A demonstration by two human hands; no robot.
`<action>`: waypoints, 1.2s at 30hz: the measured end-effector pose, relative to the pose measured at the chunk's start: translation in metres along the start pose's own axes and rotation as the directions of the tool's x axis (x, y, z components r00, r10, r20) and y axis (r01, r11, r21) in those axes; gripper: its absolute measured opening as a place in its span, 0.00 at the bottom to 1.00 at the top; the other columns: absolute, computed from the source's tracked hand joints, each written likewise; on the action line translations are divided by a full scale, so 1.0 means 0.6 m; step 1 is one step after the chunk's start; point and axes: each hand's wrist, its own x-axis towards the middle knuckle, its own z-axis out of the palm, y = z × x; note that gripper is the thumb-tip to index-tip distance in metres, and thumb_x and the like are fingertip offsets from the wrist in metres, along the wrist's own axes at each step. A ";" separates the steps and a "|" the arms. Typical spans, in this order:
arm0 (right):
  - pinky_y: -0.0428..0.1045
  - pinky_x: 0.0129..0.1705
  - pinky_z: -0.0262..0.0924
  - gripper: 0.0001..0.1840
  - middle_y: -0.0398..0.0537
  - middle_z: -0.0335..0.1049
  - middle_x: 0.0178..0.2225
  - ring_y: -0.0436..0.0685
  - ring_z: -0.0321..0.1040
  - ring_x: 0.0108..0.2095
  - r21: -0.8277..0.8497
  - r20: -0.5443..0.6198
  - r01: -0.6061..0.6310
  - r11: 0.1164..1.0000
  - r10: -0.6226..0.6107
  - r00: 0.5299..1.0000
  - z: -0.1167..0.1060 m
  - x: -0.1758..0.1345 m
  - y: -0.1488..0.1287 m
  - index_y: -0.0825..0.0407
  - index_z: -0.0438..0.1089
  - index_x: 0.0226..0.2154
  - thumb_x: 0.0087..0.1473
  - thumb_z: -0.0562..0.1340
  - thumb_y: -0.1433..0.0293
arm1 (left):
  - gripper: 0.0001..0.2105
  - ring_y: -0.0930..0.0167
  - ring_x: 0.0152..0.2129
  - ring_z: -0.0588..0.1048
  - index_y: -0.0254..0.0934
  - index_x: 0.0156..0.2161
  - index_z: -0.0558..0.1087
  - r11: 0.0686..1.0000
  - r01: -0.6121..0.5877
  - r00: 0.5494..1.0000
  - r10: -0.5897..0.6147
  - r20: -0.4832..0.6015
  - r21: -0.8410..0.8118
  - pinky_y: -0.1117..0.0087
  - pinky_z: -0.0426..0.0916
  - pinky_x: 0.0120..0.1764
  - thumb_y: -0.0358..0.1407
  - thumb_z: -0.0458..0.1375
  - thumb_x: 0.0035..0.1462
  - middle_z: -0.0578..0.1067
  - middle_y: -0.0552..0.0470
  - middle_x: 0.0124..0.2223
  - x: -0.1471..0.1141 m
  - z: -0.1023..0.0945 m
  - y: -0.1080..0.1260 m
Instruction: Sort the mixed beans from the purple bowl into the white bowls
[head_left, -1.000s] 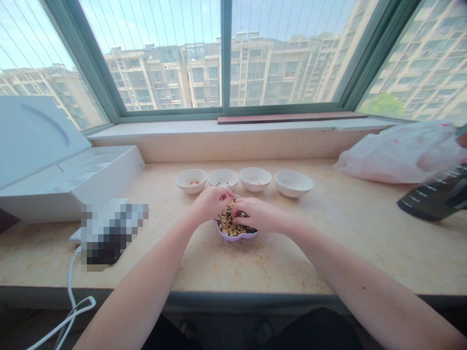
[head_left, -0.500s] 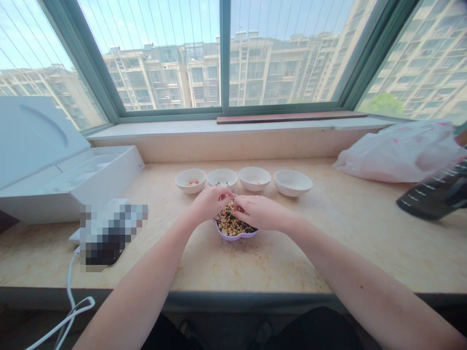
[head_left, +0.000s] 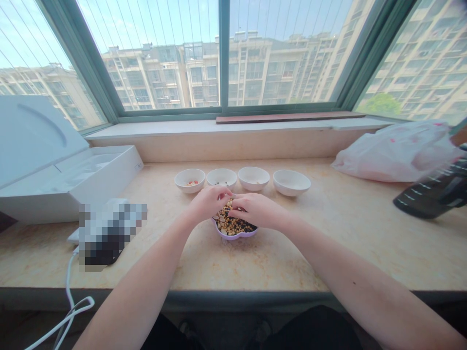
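While left hand (head_left: 210, 201) is curling over far-left part of purple dish (head_left: 238, 237), right hand (head_left: 258, 209) is hanging over mixed beans (head_left: 234, 226) lying in it, fingers bent; cannot tell whether either is pinching anything. Dish is sitting on countertop (head_left: 328, 238), on near side of four white bowls (head_left: 254, 186) standing in row. Leftmost bowl (head_left: 185, 188) is holding few red-and-white pieces, next one few dark beans (head_left: 219, 184). White box (head_left: 105, 181) is lying open at left.

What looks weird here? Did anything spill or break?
The blocky patch on the left side of the counter looks odd: big squares hide what's there. The purple bowl by the left hand and right hand sits upright, and I see no spill or break.
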 end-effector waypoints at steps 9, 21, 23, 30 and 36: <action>0.49 0.39 0.61 0.04 0.48 0.76 0.39 0.56 0.72 0.38 0.192 -0.053 0.020 0.981 -0.010 0.999 0.008 0.001 0.013 0.51 0.77 0.30 0.54 0.66 0.75 | 0.11 0.70 0.29 0.75 0.38 0.41 0.81 0.999 -0.005 1.000 0.006 -0.016 0.037 0.71 0.66 0.34 0.33 0.55 0.62 0.80 0.51 0.33 0.000 -0.004 0.003; 0.46 0.33 0.56 0.04 0.42 0.69 0.29 0.48 0.63 0.28 0.211 -0.484 0.080 0.974 0.033 0.874 -0.001 -0.003 0.017 0.51 0.75 0.29 0.55 0.68 0.72 | 0.10 0.72 0.27 0.73 0.37 0.39 0.80 0.999 0.025 1.000 -0.025 0.001 0.033 0.73 0.64 0.30 0.35 0.55 0.62 0.78 0.50 0.32 -0.001 -0.015 0.004; 0.46 0.32 0.56 0.04 0.42 0.68 0.29 0.48 0.62 0.27 0.212 -0.514 0.088 0.973 0.034 0.857 -0.004 -0.005 0.014 0.51 0.75 0.30 0.56 0.67 0.70 | 0.10 0.72 0.27 0.73 0.37 0.39 0.80 0.999 0.018 1.000 -0.018 0.004 0.035 0.73 0.64 0.30 0.34 0.55 0.62 0.78 0.50 0.32 -0.001 -0.015 0.003; 0.48 0.33 0.58 0.10 0.45 0.69 0.32 0.50 0.62 0.28 0.168 -0.654 0.007 0.986 0.106 0.749 -0.027 -0.016 0.011 0.49 0.76 0.31 0.59 0.65 0.61 | 0.11 0.71 0.27 0.74 0.37 0.39 0.80 0.999 0.035 0.999 -0.035 0.004 0.029 0.73 0.66 0.30 0.37 0.55 0.63 0.77 0.51 0.29 -0.003 -0.016 0.005; 0.48 0.31 0.57 0.11 0.44 0.69 0.30 0.50 0.60 0.26 0.157 -0.717 0.010 0.988 0.107 0.689 -0.034 -0.018 0.017 0.50 0.76 0.31 0.60 0.64 0.61 | 0.10 0.71 0.27 0.74 0.38 0.40 0.80 0.999 0.043 0.999 -0.044 0.016 0.031 0.72 0.67 0.31 0.35 0.56 0.62 0.78 0.51 0.31 -0.002 -0.015 0.002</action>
